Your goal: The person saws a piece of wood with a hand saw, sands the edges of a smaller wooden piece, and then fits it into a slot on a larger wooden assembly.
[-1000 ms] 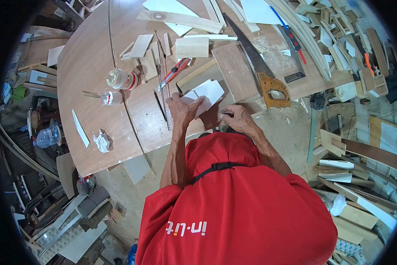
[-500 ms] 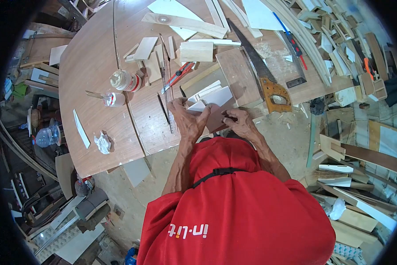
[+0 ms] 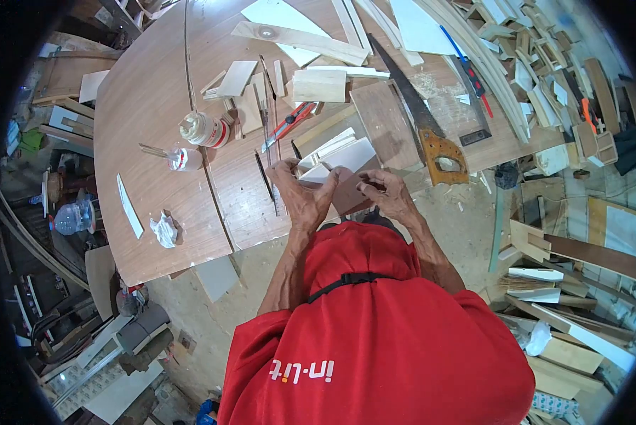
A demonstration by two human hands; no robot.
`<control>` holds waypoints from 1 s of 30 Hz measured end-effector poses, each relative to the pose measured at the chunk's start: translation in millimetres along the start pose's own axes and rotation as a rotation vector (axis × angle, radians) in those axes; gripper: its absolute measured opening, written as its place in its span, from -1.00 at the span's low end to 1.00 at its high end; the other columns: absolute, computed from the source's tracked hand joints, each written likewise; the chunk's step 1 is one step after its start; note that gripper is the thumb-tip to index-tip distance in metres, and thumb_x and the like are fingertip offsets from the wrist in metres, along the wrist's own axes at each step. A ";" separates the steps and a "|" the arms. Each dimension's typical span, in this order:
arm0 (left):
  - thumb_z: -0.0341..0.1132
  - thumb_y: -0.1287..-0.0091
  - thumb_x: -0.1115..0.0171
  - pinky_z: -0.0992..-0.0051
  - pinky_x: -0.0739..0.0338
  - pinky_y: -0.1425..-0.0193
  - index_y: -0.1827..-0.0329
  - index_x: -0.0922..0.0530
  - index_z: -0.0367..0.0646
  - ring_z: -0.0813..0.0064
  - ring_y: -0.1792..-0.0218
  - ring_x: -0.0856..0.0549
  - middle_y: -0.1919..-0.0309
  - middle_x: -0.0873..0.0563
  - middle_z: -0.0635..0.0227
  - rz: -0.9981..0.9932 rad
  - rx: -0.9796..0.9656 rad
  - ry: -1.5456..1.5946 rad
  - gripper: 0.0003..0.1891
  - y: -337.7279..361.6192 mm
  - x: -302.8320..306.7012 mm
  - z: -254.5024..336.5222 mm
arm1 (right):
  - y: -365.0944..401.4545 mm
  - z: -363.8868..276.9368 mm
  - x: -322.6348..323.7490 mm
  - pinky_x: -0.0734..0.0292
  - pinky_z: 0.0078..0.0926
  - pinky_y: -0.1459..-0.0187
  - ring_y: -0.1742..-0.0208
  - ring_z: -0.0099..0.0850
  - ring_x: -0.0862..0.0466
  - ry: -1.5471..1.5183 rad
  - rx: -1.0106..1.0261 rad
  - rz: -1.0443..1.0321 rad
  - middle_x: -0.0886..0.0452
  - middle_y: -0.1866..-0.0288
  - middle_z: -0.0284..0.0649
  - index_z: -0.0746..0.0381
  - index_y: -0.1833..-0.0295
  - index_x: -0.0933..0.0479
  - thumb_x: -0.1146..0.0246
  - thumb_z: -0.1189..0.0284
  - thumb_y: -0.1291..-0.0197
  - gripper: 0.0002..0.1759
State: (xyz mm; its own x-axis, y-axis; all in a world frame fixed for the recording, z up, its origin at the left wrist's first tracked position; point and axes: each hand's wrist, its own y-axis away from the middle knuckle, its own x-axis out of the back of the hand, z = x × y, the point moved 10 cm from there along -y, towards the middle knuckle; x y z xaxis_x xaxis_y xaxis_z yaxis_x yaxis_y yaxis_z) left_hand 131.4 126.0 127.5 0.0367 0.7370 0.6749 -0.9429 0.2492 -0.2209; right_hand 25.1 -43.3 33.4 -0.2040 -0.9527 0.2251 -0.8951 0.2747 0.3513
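Near the table's front edge, a small box-like piece with a white top and a brown side sits between both hands. My left hand is closed on its left end, thumb on the near side and fingers beyond. My right hand is at the brown side's right edge, thumb and fingers bent together; what its fingertips hold, if anything, is too small to make out. Pale wooden strips lie against the white top. A brown board lies just behind.
A handsaw lies right of the board. A red cutter, a glue jar, a small bottle and crumpled paper are on the table. Wood offcuts lie farther back.
My right hand has shifted slightly up and its fingers have moved along the brown side's edge. The white top has turned a little. My left hand keeps its grip.
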 end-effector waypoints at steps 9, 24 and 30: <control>-0.03 0.07 -0.59 0.26 -0.43 -0.10 -0.01 -0.31 -0.47 0.19 -0.02 -0.43 0.05 -0.33 0.04 -0.080 0.333 0.243 -0.18 4.0 -14.6 -34.7 | -0.6 -10.4 -21.9 -0.59 -0.49 0.14 0.10 -0.46 -0.61 -0.455 -0.046 -0.046 -0.63 0.10 -0.24 0.34 -0.15 -0.49 -0.31 0.37 -0.19 -0.55; -0.05 0.10 -0.60 0.27 -0.46 -0.04 0.02 -0.33 -0.48 0.22 0.02 -0.44 0.07 -0.33 0.05 -0.059 0.349 0.258 -0.19 5.7 -20.3 -40.9 | -14.3 -15.3 -32.0 -0.55 -0.55 0.02 0.09 -0.51 -0.57 -0.553 0.027 -0.069 -0.59 0.09 -0.28 0.31 -0.16 -0.46 -0.39 0.40 -0.09 -0.49; -0.09 0.10 -0.62 0.30 -0.46 -0.01 -0.02 -0.31 -0.44 0.27 0.05 -0.45 0.07 -0.35 0.10 -0.002 0.198 0.170 -0.19 2.9 -9.9 -13.1 | -15.6 -7.2 -34.8 -0.53 -0.56 -0.03 -0.02 -0.49 -0.60 -0.673 -0.012 -0.026 -0.62 0.03 -0.26 0.29 -0.18 -0.44 -0.35 0.56 -0.11 -0.51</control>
State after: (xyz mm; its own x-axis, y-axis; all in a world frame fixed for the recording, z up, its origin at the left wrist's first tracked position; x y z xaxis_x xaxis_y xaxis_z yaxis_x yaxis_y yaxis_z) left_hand 132.7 127.7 110.9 0.0781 0.8359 0.5434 -0.9886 0.1354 -0.0662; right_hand 49.0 -13.5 26.6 -0.3889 -0.8312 -0.3973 -0.8993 0.2488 0.3597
